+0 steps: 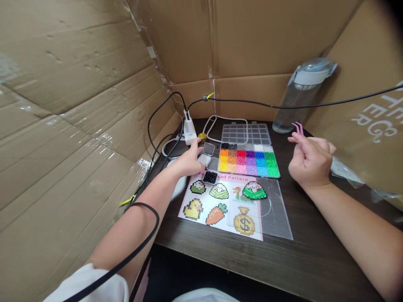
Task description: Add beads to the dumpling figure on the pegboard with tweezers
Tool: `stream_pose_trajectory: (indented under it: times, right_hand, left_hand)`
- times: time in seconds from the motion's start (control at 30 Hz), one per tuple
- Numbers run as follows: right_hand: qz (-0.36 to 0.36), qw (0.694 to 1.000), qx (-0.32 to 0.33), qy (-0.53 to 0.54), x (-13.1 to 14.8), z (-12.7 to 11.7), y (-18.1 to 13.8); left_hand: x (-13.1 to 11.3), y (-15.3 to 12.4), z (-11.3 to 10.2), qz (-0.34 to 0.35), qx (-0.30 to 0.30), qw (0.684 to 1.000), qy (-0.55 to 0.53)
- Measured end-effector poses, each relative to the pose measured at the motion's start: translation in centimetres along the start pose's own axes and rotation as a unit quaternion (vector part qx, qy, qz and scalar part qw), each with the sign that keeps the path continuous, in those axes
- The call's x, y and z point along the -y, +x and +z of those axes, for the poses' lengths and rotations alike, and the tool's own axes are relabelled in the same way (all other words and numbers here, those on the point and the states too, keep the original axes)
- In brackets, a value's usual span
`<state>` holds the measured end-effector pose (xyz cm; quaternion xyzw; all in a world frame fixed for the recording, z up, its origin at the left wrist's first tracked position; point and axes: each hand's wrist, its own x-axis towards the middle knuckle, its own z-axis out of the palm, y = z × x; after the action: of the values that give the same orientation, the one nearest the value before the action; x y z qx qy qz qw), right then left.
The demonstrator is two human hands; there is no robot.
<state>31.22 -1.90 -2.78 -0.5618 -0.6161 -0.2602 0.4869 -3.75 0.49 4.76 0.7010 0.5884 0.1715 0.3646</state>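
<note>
My left hand (190, 161) is at the left of the bead case, its fingers and thumb around a small clear box (204, 160) with a raised lid (208, 149). In my right hand (310, 161), raised at the right, are pink tweezers (297, 127), tips pointing up. Between the hands lies the bead case (248, 160), sorted by colour. A small box of black beads (210, 177) sits on the printed pattern sheet (201, 193). A green, white and black bead piece (254, 191) lies across the sheet and the clear pegboard (277, 214).
Behind the case is its clear gridded lid (246, 133). A water bottle (302, 94) stands at the back right. A white charger (189, 128) and black cables (150, 121) are at the back left. One cable crosses my left forearm. Cardboard walls (94, 105) enclose the desk.
</note>
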Motion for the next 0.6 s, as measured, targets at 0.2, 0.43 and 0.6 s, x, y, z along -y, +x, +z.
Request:
stream_pose_trajectory:
  times: [0.2,0.43,0.6]
  right_hand:
    - [-0.033,0.999,-0.026,0.007,0.2,-0.2,0.1]
    - [-0.024,1.000,-0.009,0.006,0.2,-0.4,0.0]
    - [-0.008,1.000,0.003,0.020,0.3,-0.4,0.0]
  left_hand:
    - [0.6,0.4,0.5,0.016,-0.008,0.999,0.029]
    - [0.7,0.7,1.2,0.030,-0.046,0.997,0.050]
    - [0.8,0.8,1.5,0.035,-0.054,0.996,0.068]
